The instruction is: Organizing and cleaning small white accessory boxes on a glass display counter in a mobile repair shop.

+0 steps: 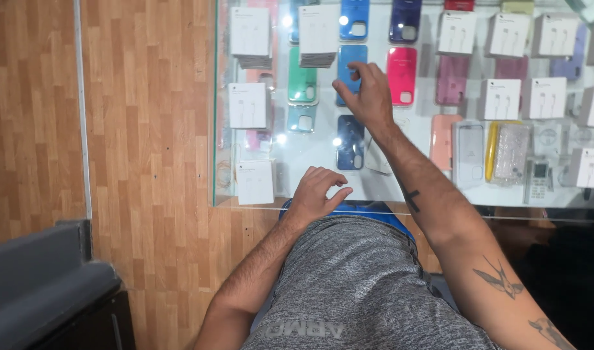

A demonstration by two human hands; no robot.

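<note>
**Hands over the phone-case display**

While the view looks straight down at a glass-topped desk [349,194], both bare hands are out over it. The right hand [368,97] reaches farthest, arm stretched across the glass, fingers [349,81] loosely spread and slightly curled, tips resting on or just above the pane over a blue phone case [349,65]. It isn't pinching anything; the case sits under the glass, so contact can only be with the pane, and I can't tell if the tips actually press down.

The left hand [316,191] is at the near edge of the glass, fingers curled under with the thumb sticking out to the right, empty as far as I can see. Looks like it's parked there for support while the other arm leans in.

Under the glass the cases lie flat in rows, backs up, probably so colours read at a glance: a pink case [401,74] just right of the blue one, a green case [303,74] to its left, a dark blue case [351,142] nearer. White accessory boxes [250,104] run down the left side and across the far right, some stacked. A clear case [468,152] and a small keypad phone [538,180] sit near right. Wood-look floor [148,129] to the left.
</note>
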